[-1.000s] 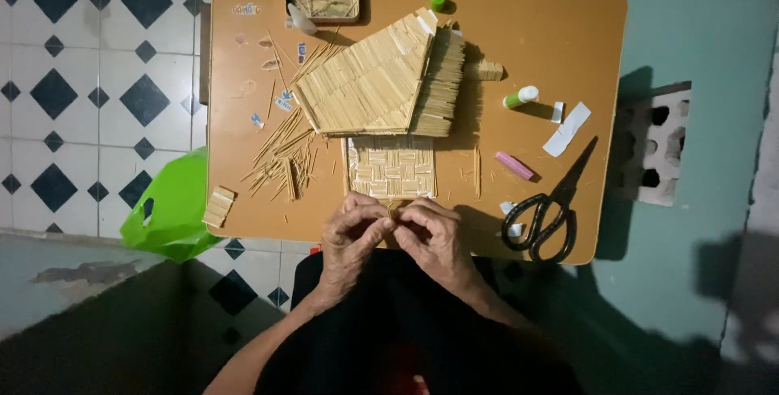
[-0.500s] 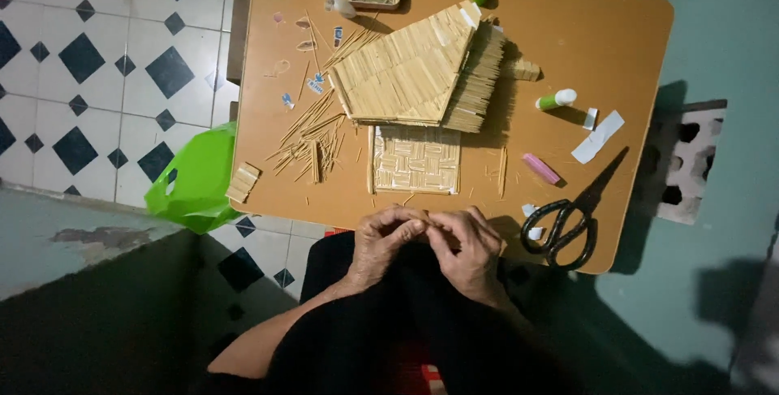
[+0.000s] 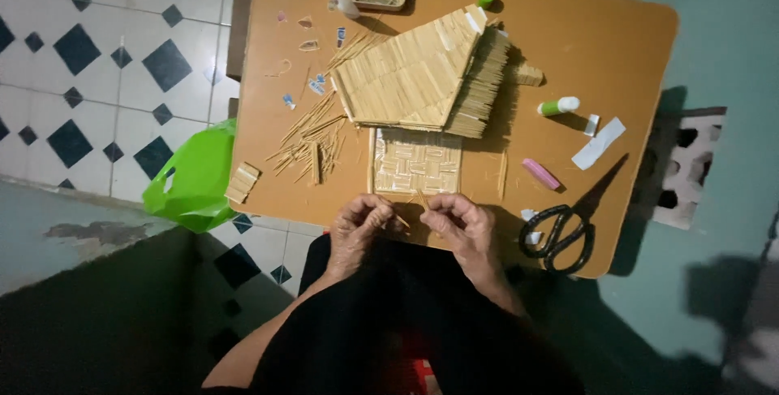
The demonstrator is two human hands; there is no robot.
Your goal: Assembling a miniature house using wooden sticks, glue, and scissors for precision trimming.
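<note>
Thin pale wooden sticks [image 3: 403, 218] are seen from the head camera pinched between the fingertips of both hands at the near edge of an orange-brown table [image 3: 617, 46]. The left hand [image 3: 359, 228] is curled, its fingers closed on one stick, and the right hand [image 3: 458, 223] is likewise clenched about a stick just beside it. A square woven stick panel [image 3: 417, 161] is laid flat just beyond the hands, and a large stick-built roof [image 3: 422, 74] is set behind it. Loose sticks [image 3: 312, 139] are scattered to the left. Black scissors [image 3: 558, 237], a pink eraser-like piece [image 3: 540, 173] and a green-capped glue tube [image 3: 558, 106] are placed on the right. A green plastic bag [image 3: 193, 180] is hung off the table's left edge.
</note>
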